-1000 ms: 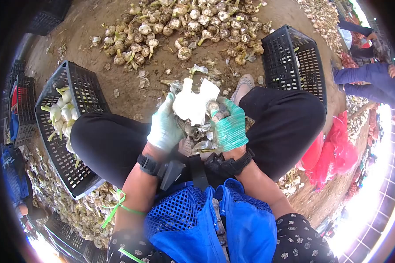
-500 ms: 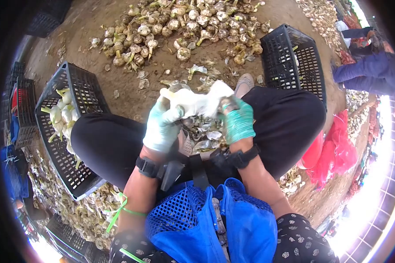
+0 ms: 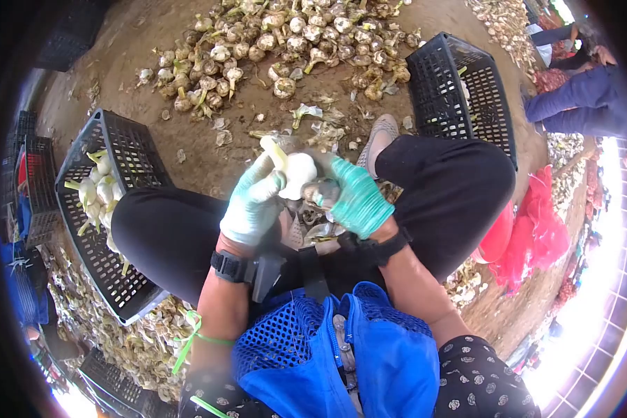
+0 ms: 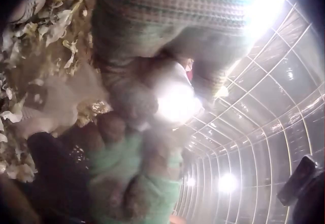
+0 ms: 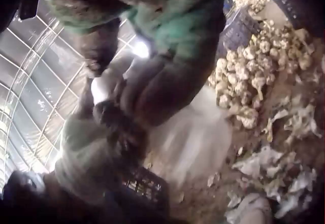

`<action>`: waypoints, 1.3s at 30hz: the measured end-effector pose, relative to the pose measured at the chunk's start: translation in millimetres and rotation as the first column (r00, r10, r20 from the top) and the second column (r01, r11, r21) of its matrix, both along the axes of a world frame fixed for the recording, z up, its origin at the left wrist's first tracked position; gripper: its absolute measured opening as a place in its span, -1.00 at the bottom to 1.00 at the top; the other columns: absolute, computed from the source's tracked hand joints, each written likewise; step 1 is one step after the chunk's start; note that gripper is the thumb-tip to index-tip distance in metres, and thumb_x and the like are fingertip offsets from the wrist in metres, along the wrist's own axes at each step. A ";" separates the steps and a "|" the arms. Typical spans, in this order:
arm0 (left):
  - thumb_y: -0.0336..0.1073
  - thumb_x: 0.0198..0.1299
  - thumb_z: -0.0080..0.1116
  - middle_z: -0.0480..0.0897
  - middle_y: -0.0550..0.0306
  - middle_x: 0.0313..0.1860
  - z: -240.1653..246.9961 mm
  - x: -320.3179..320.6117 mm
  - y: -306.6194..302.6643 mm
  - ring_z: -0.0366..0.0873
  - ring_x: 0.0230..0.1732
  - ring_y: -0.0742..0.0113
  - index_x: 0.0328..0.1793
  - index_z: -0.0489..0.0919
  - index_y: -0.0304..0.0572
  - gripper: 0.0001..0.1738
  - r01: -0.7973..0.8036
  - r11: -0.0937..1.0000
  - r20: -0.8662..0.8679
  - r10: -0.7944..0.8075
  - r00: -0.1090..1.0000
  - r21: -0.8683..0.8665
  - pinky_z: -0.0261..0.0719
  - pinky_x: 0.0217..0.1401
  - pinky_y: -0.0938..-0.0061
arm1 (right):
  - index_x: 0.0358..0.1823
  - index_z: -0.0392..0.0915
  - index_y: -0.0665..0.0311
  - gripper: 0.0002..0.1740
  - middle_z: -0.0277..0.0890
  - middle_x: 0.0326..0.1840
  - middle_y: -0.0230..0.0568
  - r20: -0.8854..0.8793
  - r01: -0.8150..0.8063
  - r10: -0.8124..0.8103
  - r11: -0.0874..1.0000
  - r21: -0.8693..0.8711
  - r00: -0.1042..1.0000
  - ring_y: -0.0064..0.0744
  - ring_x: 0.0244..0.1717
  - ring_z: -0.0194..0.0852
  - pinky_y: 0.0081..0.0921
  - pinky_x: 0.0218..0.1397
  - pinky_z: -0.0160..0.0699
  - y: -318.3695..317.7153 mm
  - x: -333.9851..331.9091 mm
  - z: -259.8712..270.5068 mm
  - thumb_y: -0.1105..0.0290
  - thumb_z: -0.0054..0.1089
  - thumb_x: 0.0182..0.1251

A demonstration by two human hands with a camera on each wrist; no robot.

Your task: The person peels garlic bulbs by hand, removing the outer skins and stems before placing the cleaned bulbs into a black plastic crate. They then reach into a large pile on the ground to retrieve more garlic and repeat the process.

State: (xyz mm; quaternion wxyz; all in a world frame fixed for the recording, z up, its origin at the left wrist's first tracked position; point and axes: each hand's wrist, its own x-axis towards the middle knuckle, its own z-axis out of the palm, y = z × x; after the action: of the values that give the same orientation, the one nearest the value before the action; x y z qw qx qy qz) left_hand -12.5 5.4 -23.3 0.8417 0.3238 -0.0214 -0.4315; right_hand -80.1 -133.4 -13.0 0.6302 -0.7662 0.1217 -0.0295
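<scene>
Between both gloved hands is a white garlic bulb [image 3: 299, 175] with a pale stem tilted up to the left. My left hand [image 3: 249, 202], in a whitish-green glove, grips it at the stem side, thumb across the front. From the other side my right hand [image 3: 359, 198], in a green glove with dirty fingertips, pinches the bulb between thumb and fingers. In the right wrist view a blurred whitish piece of peel [image 5: 195, 138] shows below the hands. The hands partly cover the bulb in both wrist views.
A heap of unpeeled garlic [image 3: 285, 42] lies ahead on the dirt floor. One black crate [image 3: 111, 216] with cleaned bulbs stands left, another black crate [image 3: 442, 87] right. Loose skins [image 3: 317, 230] lie between the legs. Red net bags [image 3: 529, 230] and another person's legs [image 3: 578, 104] are at right.
The right hand pulled rightward with a loose white flap of skin, then came back to the bulb. The flap is gone from the bulb, which now looks rounder and smoother.
</scene>
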 end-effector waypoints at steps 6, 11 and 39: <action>0.07 0.09 -0.09 0.51 0.17 -0.30 -12.9 -6.2 -5.6 0.47 -0.47 0.42 0.02 0.33 -0.26 -0.44 -0.066 0.951 -0.030 0.078 0.996 0.301 0.34 -0.67 0.66 | -0.09 0.42 0.28 -0.57 0.47 -0.25 -0.10 -0.018 -0.004 -0.002 0.943 -0.331 1.000 -0.33 -0.36 0.47 -0.54 -0.32 0.42 10.9 0.2 8.5 0.59 0.10 -0.13; 0.08 0.13 -0.19 0.52 0.08 -0.31 -10.0 -1.4 -4.5 0.48 -0.50 0.30 -0.16 0.43 -0.22 -0.52 -0.124 0.943 -0.351 0.235 0.906 0.310 0.38 -0.65 0.58 | -0.23 0.50 0.30 -0.70 0.49 -0.36 -0.21 0.034 0.178 -0.175 0.974 -0.142 0.984 -0.51 -0.39 0.43 -0.62 -0.34 0.40 1.0 4.3 -7.7 0.66 -0.04 -0.06; 0.30 0.06 -0.34 0.52 0.13 -0.47 -0.1 -5.8 -2.3 0.44 -0.50 0.48 -0.15 0.45 -0.38 -0.23 -0.235 0.859 0.612 -0.109 0.783 0.454 0.41 -0.43 0.65 | -0.23 0.47 0.36 -0.68 0.44 -0.41 0.11 -0.277 -0.232 0.128 0.894 -0.384 0.952 -0.01 -0.34 0.43 -0.33 -0.31 0.39 4.4 2.5 12.4 0.30 0.09 0.00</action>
State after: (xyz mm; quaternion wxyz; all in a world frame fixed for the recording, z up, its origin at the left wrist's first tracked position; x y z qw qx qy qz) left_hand -18.2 3.0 -23.4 0.6863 0.6569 -0.1702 -0.2617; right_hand -77.6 -128.9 -0.6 0.4345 -0.8875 0.1174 0.0990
